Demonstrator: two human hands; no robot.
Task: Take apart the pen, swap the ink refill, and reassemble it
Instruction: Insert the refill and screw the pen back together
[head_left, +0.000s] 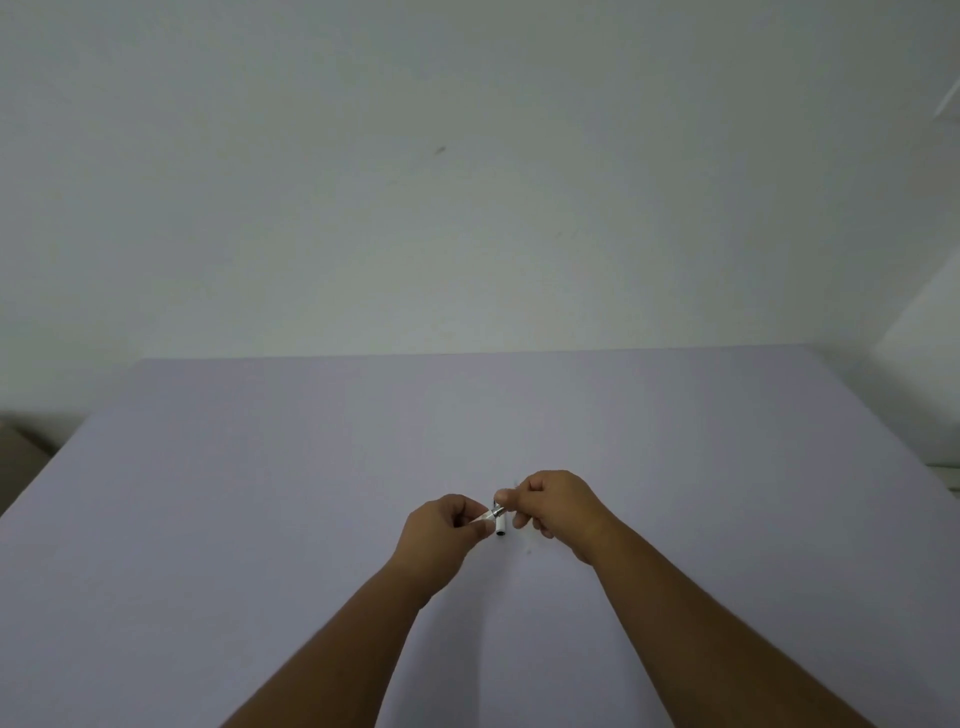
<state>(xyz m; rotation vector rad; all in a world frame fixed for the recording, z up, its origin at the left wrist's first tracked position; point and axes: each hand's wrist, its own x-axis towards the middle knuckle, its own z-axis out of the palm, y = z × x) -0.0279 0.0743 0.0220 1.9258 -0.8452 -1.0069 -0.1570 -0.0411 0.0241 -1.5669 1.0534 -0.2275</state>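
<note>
A small white pen (491, 515) with a silver collar is held above the pale purple table (260, 493). My left hand (441, 535) grips its white barrel between thumb and fingers. My right hand (558, 506) pinches the pen's silver end from the right. A short white piece with a dark end (500, 529) shows just below the fingers; I cannot tell whether it lies on the table or is held. Most of the pen is hidden inside the two hands.
The table's far edge (467, 354) meets a plain white wall. A brown box corner (21, 452) sits off the left edge. White furniture (924, 364) stands at the right.
</note>
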